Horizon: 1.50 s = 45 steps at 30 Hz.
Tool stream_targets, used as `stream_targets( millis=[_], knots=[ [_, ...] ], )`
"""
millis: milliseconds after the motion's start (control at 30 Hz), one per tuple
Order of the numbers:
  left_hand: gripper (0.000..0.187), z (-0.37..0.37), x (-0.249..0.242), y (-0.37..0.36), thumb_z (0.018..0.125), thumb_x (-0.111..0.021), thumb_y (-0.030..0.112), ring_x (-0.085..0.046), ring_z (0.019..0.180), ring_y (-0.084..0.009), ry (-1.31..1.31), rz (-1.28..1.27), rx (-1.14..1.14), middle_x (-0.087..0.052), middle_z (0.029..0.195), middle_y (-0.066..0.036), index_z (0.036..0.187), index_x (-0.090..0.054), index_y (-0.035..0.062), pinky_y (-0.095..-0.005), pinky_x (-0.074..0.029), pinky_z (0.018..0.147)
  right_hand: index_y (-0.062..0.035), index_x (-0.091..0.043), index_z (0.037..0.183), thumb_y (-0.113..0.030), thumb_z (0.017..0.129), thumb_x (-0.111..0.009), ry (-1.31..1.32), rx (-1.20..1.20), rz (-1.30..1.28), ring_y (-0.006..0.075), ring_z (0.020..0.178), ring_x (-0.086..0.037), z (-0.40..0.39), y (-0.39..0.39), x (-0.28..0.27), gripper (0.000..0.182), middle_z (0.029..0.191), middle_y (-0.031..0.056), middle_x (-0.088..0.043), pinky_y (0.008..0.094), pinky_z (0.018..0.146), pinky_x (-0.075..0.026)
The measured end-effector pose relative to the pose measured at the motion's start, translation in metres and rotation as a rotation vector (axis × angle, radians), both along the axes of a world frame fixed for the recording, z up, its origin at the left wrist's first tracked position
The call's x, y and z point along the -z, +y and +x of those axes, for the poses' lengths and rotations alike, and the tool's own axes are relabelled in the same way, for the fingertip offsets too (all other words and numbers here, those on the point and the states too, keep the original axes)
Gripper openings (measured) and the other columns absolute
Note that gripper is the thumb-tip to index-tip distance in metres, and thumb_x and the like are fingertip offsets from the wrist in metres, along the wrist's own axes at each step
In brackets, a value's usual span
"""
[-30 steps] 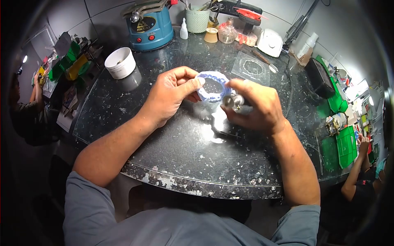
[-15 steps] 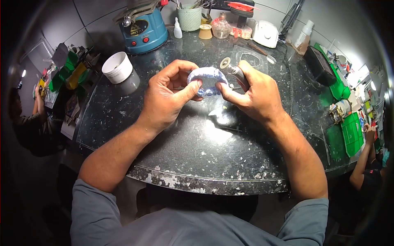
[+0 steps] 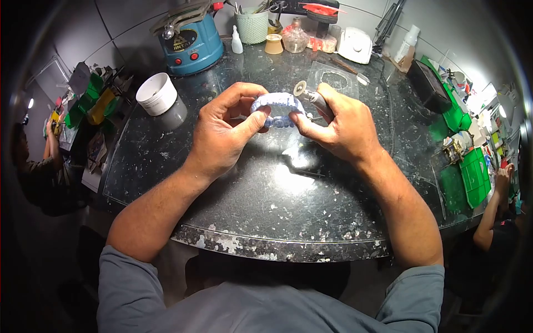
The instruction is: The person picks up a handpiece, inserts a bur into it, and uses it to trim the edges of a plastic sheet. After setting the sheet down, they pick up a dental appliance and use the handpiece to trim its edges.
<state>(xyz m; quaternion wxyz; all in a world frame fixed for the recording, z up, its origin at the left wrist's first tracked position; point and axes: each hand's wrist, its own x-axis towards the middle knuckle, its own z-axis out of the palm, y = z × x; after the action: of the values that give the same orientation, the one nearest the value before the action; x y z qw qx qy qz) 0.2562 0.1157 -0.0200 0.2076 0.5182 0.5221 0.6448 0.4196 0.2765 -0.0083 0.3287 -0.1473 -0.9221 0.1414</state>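
Note:
A clear, bluish dental tray with tooth shapes (image 3: 276,100) is held up over the dark bench, its curved side facing away from me. My left hand (image 3: 225,127) pinches its left end, thumb in front and fingers behind. In my right hand (image 3: 350,125) lies a rotary handpiece (image 3: 317,100), gripped between the curled fingers and palm. A round disc (image 3: 300,87) on its tip points up and left, close beside the tray's right side. The right thumb also presses on the tray's right end.
On the scratched bench (image 3: 266,216) a white tub (image 3: 156,94) stands at left, near a blue machine (image 3: 194,47). Along the back are a small white bottle (image 3: 237,41), a woven pot (image 3: 252,28) and a glass burner (image 3: 296,38). Green trays (image 3: 474,177) and co-workers flank the sides.
The tray has tipped slightly in my hands and shifted a touch left. Both hands keep their grip, and the view has moved a little.

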Motion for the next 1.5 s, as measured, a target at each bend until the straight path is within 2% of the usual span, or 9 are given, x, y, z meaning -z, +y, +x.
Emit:
stream_targets(
  millis=[333, 600, 1067, 1133, 1500],
  knots=[
    [0.02, 0.0005, -0.0013, -0.0012, 0.093, -0.066, 0.002, -0.064, 0.087, -0.005, 0.051, -0.007, -0.029, -0.069, 0.095, -0.001, 0.113, -0.064, 0.0055, -0.0225, -0.052, 0.08, -0.008, -0.06, 0.086, -0.045, 0.078, -0.076, -0.016, -0.016, -0.012, 0.0322, 0.07, -0.069, 0.0007, -0.0002, -0.0003, 0.041, 0.075, 0.0129, -0.067, 0.0419, 0.061, -0.054],
    [0.02, 0.0, -0.0016, -0.0021, 0.093, -0.066, 0.002, -0.065, 0.087, -0.0057, 0.054, -0.013, -0.029, -0.069, 0.096, -0.001, 0.112, -0.064, 0.0056, -0.0229, -0.053, 0.079, -0.0078, -0.059, 0.085, -0.044, 0.079, -0.076, -0.04, -0.025, -0.039, 0.0313, 0.066, -0.067, 0.0011, -0.0017, -0.0016, 0.04, 0.07, 0.0113, -0.065, 0.0413, 0.059, -0.052],
    [0.02, 0.0009, -0.0021, -0.0029, 0.092, -0.066, 0.001, -0.064, 0.086, -0.005, 0.093, 0.005, -0.035, -0.069, 0.094, -0.001, 0.112, -0.064, 0.0056, -0.0217, -0.052, 0.077, -0.0083, -0.06, 0.085, -0.045, 0.079, -0.075, -0.037, -0.022, 0.012, 0.0317, 0.067, -0.068, 0.0001, 0.0004, 0.0033, 0.04, 0.071, 0.0116, -0.065, 0.0418, 0.06, -0.053],
    [0.022, -0.0016, -0.0027, -0.0046, 0.095, -0.063, 0.004, -0.064, 0.095, -0.0091, 0.131, -0.038, -0.003, -0.065, 0.102, -0.003, 0.116, -0.061, 0.0026, -0.0281, -0.057, 0.083, -0.0085, -0.06, 0.085, -0.045, 0.079, -0.075, -0.024, -0.023, 0.019, 0.0318, 0.067, -0.068, 0.0002, -0.0006, 0.0028, 0.04, 0.071, 0.0116, -0.066, 0.042, 0.06, -0.053],
    [0.021, -0.0021, -0.0033, -0.0052, 0.095, -0.063, 0.004, -0.064, 0.093, -0.009, 0.107, -0.061, -0.002, -0.065, 0.099, -0.003, 0.116, -0.061, 0.003, -0.0285, -0.058, 0.082, -0.0086, -0.06, 0.085, -0.046, 0.08, -0.075, -0.039, -0.031, -0.031, 0.0314, 0.066, -0.068, 0.0013, -0.0017, -0.0006, 0.04, 0.071, 0.0115, -0.065, 0.0417, 0.058, -0.052]
  ],
)
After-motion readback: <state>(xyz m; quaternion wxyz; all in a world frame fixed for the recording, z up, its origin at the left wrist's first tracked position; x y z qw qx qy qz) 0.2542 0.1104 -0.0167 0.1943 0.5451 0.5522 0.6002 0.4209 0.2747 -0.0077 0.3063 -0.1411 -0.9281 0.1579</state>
